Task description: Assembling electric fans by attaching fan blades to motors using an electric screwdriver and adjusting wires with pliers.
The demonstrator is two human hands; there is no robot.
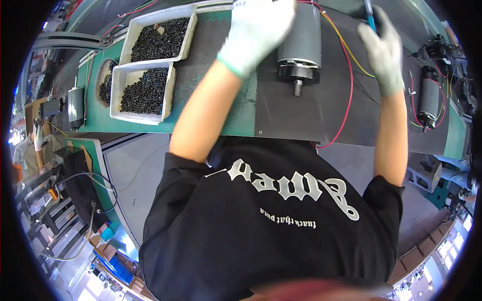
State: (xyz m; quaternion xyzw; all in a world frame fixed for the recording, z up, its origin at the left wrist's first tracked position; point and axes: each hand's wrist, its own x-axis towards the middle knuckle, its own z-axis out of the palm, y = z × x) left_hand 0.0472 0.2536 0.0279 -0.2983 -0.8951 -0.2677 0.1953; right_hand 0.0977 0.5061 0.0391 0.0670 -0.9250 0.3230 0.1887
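A large grey cylindrical motor (300, 40) lies on the dark mat with its threaded shaft toward me. Beside its far end is my left hand (258, 35) in a white glove, fingers curled and partly cut off by the upper edge; what they grip cannot be made out. My right hand (385, 55), also gloved, is closed around a slim tool (371, 21) with a teal grip, whose far end leaves the picture. Between motor and right hand run a yellow wire (346, 45) and a red wire (350, 95) that loops over the table's near edge.
Two white trays (172, 95) of small black parts stand at the left, next to a rounded container (103, 83) of similar parts. Smaller motors lie far left (75, 106) and far right (429, 98), with wires. Another person's gloved hand (38, 136) shows at the left rim.
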